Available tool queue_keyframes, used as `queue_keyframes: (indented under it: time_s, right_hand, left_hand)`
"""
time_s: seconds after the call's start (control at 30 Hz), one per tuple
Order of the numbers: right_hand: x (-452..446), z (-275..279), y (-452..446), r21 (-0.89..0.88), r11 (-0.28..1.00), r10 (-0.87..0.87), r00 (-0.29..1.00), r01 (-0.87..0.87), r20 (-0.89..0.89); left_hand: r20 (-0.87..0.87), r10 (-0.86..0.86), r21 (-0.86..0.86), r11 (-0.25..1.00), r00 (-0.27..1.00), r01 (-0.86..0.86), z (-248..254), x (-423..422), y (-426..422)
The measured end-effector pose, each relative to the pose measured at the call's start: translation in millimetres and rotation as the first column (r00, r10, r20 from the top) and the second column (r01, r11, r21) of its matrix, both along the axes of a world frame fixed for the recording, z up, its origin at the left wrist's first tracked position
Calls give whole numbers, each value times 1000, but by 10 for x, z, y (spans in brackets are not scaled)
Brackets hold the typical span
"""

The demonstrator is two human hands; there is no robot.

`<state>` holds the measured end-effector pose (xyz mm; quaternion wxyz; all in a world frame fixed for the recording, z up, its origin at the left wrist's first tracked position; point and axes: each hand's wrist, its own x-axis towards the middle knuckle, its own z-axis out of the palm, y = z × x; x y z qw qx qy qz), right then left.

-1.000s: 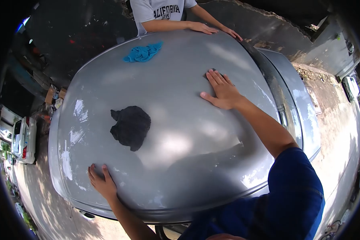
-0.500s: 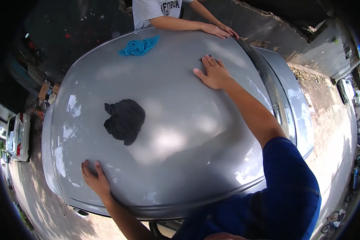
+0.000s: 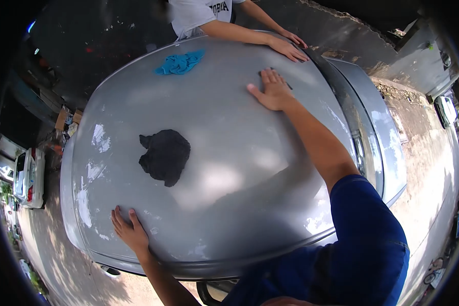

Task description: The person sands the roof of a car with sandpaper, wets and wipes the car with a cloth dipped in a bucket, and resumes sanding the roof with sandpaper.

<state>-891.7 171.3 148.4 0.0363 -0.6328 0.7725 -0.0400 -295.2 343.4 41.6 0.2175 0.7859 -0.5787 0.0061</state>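
Observation:
My right hand (image 3: 273,93) lies flat over a small dark pad (image 3: 289,85) on the silver car roof (image 3: 224,122), fingers stretched and close together. Only the pad's edges show past the fingers; the rest is under the hand. Near the roof's lower left, my left hand (image 3: 131,232) rests on the bare metal, fingers a little apart and holding nothing. A crumpled black cloth (image 3: 166,157) sits between the two hands, touched by neither. Toward the far edge lies a bunched blue cloth (image 3: 179,63).
Another person in a white shirt (image 3: 195,19) leans at the far side, one hand (image 3: 289,49) flat on the roof near the windshield (image 3: 359,137). A white car (image 3: 29,177) is parked at left. Cardboard boxes (image 3: 62,119) stand by a dark wall.
My right hand has shifted slightly on the roof, and more of the pad's edge shows. The other person's near hand has slid toward me and right. The whole view has moved a little.

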Motion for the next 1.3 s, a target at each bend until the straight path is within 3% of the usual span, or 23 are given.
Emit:
queue_keyframes:
  time_s: [0.1,0.17,0.27,0.37,0.47,0.63,0.73,0.83,0.9,1.0,1.07,1.13,1.23,1.3]
  right_hand:
    - [-138,5,-22,22,992,-125,992,125,-14]
    - [634,-85,121,-24,997,79,997,-79,7]
    - [697,-146,253,-11,951,308,949,-308,71]
    - [-326,66,550,-24,998,-56,998,56,0]
    - [-801,15,710,-57,955,-290,956,292,43]
    - [132,-50,960,-8,984,180,984,-180,12]
    - [-904,123,492,-47,949,-310,949,313,51]
    - [-360,-7,802,-76,996,-53,998,55,37]
    - [195,53,1488,3,956,294,956,-294,19]
    - [-377,57,1792,-40,969,245,969,-244,26]
    - [-1326,80,1420,-57,997,-45,999,46,19]
    - [-2292,-50,969,-81,988,-100,948,130,302]
    - [-2117,-15,1200,-75,994,-59,981,74,185]
    - [-1687,49,1971,-122,977,184,980,-174,71]
  left_hand:
    - [41,145,168,974,989,-150,113,-239,-80]
    - [-11,103,154,983,995,-100,137,-227,-9]
    - [-14,76,143,987,997,-73,27,-82,44]
    - [15,90,191,977,996,-92,30,-61,1]
    - [32,126,202,971,992,-130,-24,-76,-53]
    - [-13,98,190,977,995,-94,-32,-91,17]
    - [21,107,199,974,994,-109,67,-13,6]
    - [9,145,183,972,989,-144,43,-93,-24]
    - [-14,132,174,976,991,-128,7,-62,33]
    - [-5,115,146,983,993,-113,-52,5,-50]
    - [4,116,152,982,993,-115,-35,37,-41]
    - [-5,135,162,978,991,-133,-9,0,-44]
    - [-30,82,150,986,996,-76,6,42,-42]
    - [-53,59,136,989,997,-52,-5,39,-33]
